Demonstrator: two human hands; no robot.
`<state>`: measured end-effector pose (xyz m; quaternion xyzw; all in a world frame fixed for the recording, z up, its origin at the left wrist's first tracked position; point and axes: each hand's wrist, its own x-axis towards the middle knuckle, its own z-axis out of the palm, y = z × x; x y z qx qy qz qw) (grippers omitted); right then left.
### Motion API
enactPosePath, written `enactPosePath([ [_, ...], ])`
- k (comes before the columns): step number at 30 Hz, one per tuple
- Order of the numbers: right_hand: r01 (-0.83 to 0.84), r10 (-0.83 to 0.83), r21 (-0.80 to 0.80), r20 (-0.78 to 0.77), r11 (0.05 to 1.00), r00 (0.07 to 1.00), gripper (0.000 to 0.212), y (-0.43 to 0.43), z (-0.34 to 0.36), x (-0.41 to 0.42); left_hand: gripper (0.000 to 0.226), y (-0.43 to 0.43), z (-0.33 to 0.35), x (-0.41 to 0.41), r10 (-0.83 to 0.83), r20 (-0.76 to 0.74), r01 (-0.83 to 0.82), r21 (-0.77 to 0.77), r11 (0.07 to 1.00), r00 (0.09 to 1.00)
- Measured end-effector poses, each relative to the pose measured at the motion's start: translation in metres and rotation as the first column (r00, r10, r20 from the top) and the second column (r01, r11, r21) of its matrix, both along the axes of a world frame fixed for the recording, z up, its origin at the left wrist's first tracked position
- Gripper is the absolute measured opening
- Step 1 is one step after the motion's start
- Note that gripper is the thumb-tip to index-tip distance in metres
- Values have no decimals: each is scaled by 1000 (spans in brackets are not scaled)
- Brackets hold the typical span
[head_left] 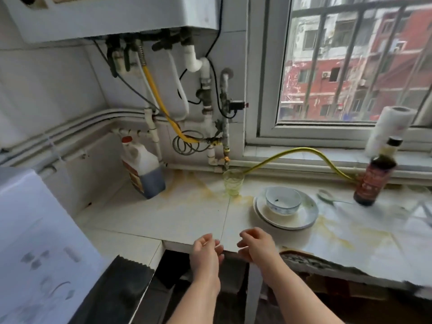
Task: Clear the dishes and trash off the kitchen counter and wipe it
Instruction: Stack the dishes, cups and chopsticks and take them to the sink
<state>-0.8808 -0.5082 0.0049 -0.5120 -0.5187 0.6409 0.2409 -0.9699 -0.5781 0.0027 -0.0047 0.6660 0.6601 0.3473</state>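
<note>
Print on jug [143, 170] and bottle [373, 177] labels blurs; bowl [283, 200] sits on plates [293, 221].

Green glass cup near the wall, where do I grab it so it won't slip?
Take the small green glass cup around its side wall, just under the rim, coming from the front edge of the white tiled counter. It stands upright and widens upward, so fingers catch there. The yellow hose runs behind it, and the stacked white plates sit to its right.
</note>
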Motion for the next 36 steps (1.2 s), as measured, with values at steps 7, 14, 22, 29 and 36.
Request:
enactPosePath([
  [7, 130, -131, 60, 16, 990, 991, 11, 84, 11, -13, 12, 96, 8, -32, -151, -80, 150, -13, 989, 985],
  [14, 218, -218, 18, 7, 976, 976, 13, 132, 0, -27, 28, 175, -4, -72, -261, -178, 245, -103, 964, 949],
  [22, 301, -301, 29, 27, 953, 953, 12, 175, -4, 3, 68, 230, -14, -88, -412, -442, 219, -423, 879, 797],
  [29, 302, -304, 48, 36, 952, 952, 12, 209, 0, 36, 90, 259, -19, -87, -586, -523, 240, -584, 775, 619],
  [36, 264, -265, 38, 37, 964, 964, 12, 238, -3, 66, 93, 280, -32, -82, -659, -493, 201, -694, 691, 568],
])
